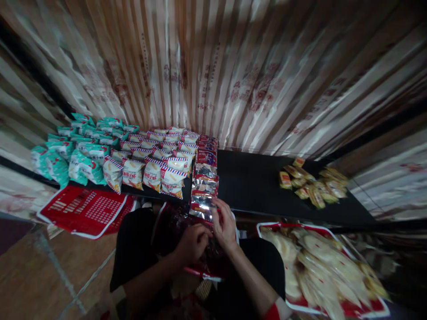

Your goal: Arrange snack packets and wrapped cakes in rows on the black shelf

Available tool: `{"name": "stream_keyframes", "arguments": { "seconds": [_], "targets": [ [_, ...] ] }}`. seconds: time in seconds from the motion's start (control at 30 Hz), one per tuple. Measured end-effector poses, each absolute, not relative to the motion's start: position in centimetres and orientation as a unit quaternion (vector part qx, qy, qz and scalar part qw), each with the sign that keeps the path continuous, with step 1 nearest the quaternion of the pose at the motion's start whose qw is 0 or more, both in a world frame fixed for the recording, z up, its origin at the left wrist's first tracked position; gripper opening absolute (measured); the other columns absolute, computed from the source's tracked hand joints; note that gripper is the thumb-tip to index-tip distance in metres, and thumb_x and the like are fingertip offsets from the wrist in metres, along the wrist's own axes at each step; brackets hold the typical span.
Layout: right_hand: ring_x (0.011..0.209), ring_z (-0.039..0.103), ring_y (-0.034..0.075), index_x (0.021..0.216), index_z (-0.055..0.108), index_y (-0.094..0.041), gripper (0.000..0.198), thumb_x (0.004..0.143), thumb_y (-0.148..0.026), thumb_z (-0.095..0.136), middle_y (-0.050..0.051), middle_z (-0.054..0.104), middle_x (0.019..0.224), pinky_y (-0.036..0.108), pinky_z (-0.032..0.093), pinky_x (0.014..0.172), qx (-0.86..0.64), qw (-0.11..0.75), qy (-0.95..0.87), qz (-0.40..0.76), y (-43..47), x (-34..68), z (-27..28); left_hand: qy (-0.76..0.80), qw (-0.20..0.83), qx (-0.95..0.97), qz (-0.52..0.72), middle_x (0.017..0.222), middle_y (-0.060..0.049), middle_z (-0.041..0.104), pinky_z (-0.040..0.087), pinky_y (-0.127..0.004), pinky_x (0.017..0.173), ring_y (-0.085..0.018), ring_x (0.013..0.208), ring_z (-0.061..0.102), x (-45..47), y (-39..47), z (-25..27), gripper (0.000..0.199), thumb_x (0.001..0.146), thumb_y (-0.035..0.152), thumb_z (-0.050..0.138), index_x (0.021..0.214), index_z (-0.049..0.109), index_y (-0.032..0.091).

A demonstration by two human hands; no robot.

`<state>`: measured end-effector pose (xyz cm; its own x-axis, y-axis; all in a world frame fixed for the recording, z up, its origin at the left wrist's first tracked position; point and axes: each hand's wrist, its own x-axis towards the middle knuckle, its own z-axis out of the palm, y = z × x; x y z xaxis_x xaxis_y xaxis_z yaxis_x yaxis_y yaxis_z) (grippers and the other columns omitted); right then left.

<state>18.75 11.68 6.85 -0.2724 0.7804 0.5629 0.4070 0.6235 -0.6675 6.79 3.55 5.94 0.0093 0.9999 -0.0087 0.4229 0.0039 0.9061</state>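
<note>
My right hand is at the front end of a row of red and silver snack packets. Its fingers are stretched out beside the right edge of the nearest shiny packet. Just to the left, my left hand is curled closed, with its fingertips turned toward my right hand. Whatever may be in it is hidden. Below both hands, an open red bag lies between my knees, with dark, shiny wrapped things inside that are too dim to make out.
White snack bags and teal snack bags stand in rows on the black bench. Small yellow packets lie at its right. A red-edged bag of pale wrapped pieces sits at lower right; a red sheet is at left.
</note>
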Motion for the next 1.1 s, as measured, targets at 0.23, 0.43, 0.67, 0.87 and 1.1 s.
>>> {"name": "stream_keyframes", "arguments": {
  "seconds": [0.23,0.43,0.67,0.87,1.1],
  "targets": [
    [0.097,0.063,0.021,0.104,0.063,-0.019,0.027,0.087,-0.023,0.043,0.010,0.068,0.099,0.036,0.052,0.086,-0.423,0.288,-0.800,0.313,3.6,20.0,0.1,0.606,0.286,0.739,0.072,0.113,-0.013,0.064,0.035,-0.037,0.104,-0.023,0.115,0.052,3.7,-0.6,1.1,0.030,0.080,0.008,0.045,0.102,0.065,0.013],
    [0.115,0.058,0.023,0.121,0.060,-0.018,0.039,0.084,-0.024,0.050,0.011,0.063,0.122,0.036,0.044,0.098,-0.490,0.059,-0.767,0.410,3.0,17.9,-3.6,0.649,0.243,0.720,-0.039,0.127,-0.016,0.057,0.032,-0.049,0.104,-0.031,0.127,0.043,0.9,0.4,-0.5,0.041,0.074,0.014,0.058,0.116,0.061,0.018],
    [0.107,0.062,0.021,0.116,0.064,-0.022,0.038,0.079,-0.023,0.056,0.006,0.067,0.117,0.033,0.047,0.093,-0.408,0.031,-0.747,0.524,3.2,17.0,-2.4,0.671,0.212,0.707,-0.066,0.091,-0.019,0.071,0.044,-0.044,0.091,-0.028,0.095,0.064,1.2,0.9,-0.5,0.030,0.080,0.003,0.042,0.089,0.070,0.011],
    [0.100,0.065,0.024,0.105,0.070,-0.021,0.033,0.077,-0.019,0.053,0.006,0.072,0.104,0.037,0.048,0.090,-0.443,0.059,-0.727,0.522,2.8,18.2,-3.1,0.640,0.199,0.741,-0.039,0.085,-0.016,0.070,0.045,-0.039,0.087,-0.026,0.088,0.065,0.8,1.5,1.8,0.019,0.080,0.015,0.051,0.082,0.070,0.011],
    [0.095,0.066,0.023,0.115,0.065,-0.023,0.040,0.075,-0.028,0.060,0.007,0.071,0.104,0.037,0.049,0.087,-0.459,0.112,-0.741,0.478,3.2,20.1,-0.6,0.608,0.177,0.774,-0.001,0.090,-0.012,0.069,0.043,-0.036,0.086,-0.023,0.088,0.063,0.5,1.9,5.4,0.023,0.087,0.021,0.046,0.086,0.068,0.015]
  ]
}}
